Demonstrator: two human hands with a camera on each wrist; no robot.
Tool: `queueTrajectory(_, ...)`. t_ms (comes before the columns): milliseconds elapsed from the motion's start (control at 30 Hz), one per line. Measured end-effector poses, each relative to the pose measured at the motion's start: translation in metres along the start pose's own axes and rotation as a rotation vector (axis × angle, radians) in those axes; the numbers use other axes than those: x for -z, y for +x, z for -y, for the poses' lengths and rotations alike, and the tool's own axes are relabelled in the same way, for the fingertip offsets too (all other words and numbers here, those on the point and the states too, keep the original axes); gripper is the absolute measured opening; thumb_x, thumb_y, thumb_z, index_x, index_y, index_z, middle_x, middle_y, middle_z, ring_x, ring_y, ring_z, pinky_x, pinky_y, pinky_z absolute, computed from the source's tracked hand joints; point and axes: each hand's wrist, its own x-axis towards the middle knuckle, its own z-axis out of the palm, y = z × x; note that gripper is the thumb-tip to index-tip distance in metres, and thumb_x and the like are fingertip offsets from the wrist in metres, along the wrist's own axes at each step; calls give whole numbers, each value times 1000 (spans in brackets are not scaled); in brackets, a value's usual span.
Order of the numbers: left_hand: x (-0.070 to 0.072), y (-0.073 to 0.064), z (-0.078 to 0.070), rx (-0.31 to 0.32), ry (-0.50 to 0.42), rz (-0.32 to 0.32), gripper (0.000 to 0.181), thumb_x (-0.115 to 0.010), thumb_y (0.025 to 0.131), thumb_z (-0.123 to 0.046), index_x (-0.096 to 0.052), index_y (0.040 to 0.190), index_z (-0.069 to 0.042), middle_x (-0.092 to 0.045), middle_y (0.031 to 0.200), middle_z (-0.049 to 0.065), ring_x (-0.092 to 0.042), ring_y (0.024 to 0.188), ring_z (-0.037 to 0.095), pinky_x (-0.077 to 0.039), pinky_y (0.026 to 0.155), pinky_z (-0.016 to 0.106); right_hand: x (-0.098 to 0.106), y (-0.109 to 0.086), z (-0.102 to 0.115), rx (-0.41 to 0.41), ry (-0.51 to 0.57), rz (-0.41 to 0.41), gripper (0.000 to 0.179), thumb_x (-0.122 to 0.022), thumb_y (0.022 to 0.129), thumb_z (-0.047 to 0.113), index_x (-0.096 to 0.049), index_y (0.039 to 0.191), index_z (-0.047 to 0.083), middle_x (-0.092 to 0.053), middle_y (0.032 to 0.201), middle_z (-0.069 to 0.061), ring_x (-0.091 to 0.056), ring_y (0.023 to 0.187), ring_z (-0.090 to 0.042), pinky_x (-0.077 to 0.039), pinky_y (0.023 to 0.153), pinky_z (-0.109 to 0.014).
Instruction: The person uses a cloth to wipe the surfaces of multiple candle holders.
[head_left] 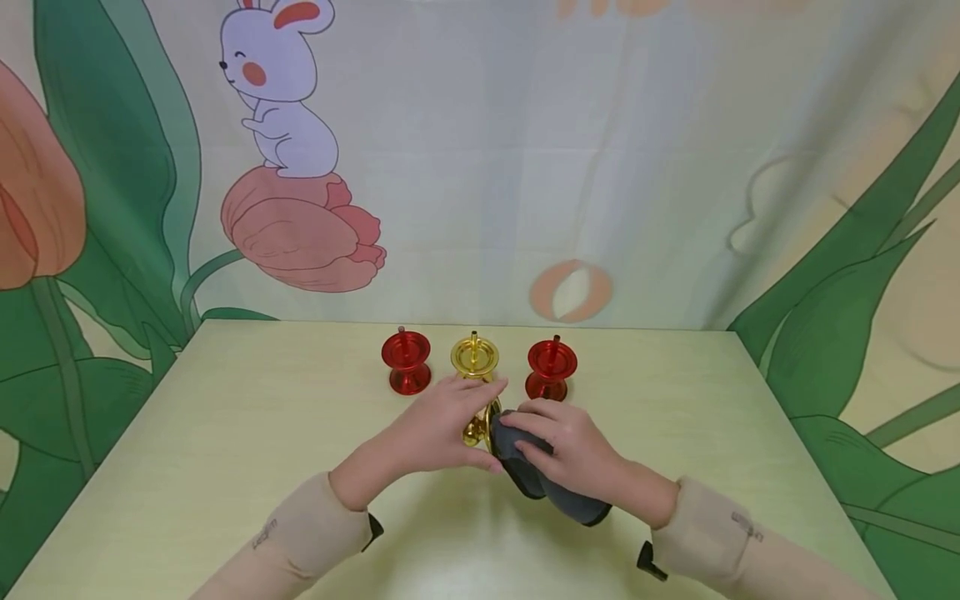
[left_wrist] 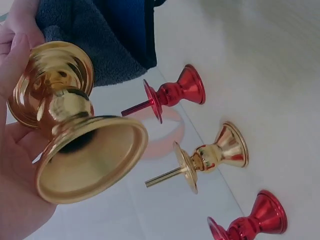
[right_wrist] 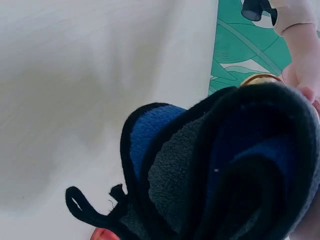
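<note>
Clock directions are taken in the head view, centred on the held piece. At 4 o'clock, nearest the person, a thick grey-and-blue cloth with dark edging (head_left: pixel 577 498) is bunched in the right hand (head_left: pixel 570 446), its fingers clamped on the folds. The left hand (head_left: pixel 438 421) has thumb and fingers clamped about a shiny gold, spool-shaped candle holder (left_wrist: pixel 78 123), tipped sideways: hollow foot towards 9, dish towards 3. This hold probably steadies the piece while presenting its dish to the cloth. Beyond, three spiked holders stand upright in a row, apparently parked out of the way: glossy red (head_left: pixel 408 367) at 10, shiny gold (head_left: pixel 474 358) at 12, glossy red (head_left: pixel 551 367) at 2. The pale bench (head_left: pixel 262 417) offers most room towards 9 and 3; its far edge runs close behind the row, before a printed fabric backdrop (head_left: pixel 487 167).
</note>
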Motion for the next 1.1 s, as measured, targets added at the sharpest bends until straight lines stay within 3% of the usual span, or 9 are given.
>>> queueTrajectory(100,-4,-1,-1,-40,57,-88,91,-74,56,-55,-46,128,-8,-56,121,2,-51,110,19,-37,97,36,-2,0,1,-76,52,1,30,-70,69,4,-65,99,5,-63,90,-6,-61,77,-14,-51,65,-23)
queueTrajectory(233,-12,-4,-1,-150,261,-268,86,-74,57,-54,-49,124,-7,-58,120,4,-51,111,19,-40,94,36,-2,2,2,-278,174,17,28,-68,73,4,-64,101,5,-65,94,-7,-62,83,-16,-52,72,-29)
queueTrajectory(300,-14,-5,-1,-171,324,-308,85,-73,58,-54,-49,125,-8,-57,122,4,-50,113,19,-39,95,36,-3,3,2,-344,215,23,27,-67,74,3,-64,101,5,-65,96,-7,-62,86,-17,-52,75,-31)
queueTrajectory(400,-12,-6,1,-139,289,-278,88,-72,58,-56,-46,128,-9,-56,123,3,-48,115,20,-37,96,37,-3,3,2,-340,200,33,27,-67,74,4,-64,101,5,-65,96,-7,-62,86,-17,-52,74,-30)
queueTrajectory(600,-3,-7,4,-30,121,-76,92,-69,59,-60,-42,131,-11,-55,123,-1,-51,111,19,-38,96,36,-5,-1,1,-125,54,15,30,-70,70,4,-65,100,7,-62,91,-5,-61,79,-14,-52,66,-24)
queueTrajectory(733,-2,-6,2,-3,21,5,88,-71,60,-57,-44,130,-11,-58,119,0,-55,106,17,-42,92,34,-5,-3,3,-58,37,12,31,-70,69,5,-66,99,7,-62,91,-6,-60,78,-14,-51,66,-23)
queueTrajectory(867,-7,-6,1,-28,15,-55,83,-73,60,-53,-48,126,-9,-58,118,2,-55,106,17,-45,91,31,-1,-2,3,-94,57,26,30,-71,70,7,-65,100,8,-62,91,-5,-60,79,-13,-52,66,-22)
queueTrajectory(1000,-13,-7,1,-97,97,-178,81,-75,58,-52,-51,121,-8,-60,115,2,-56,103,16,-46,89,28,2,-1,3,-156,78,62,30,-70,72,10,-65,101,9,-62,93,-4,-60,80,-12,-52,68,-23)
queueTrajectory(1100,-16,-8,2,-113,125,-213,81,-76,57,-52,-51,121,-8,-60,114,1,-57,103,15,-46,89,28,5,-2,2,-188,92,89,31,-70,73,12,-64,103,10,-62,96,-4,-60,83,-12,-52,70,-24)
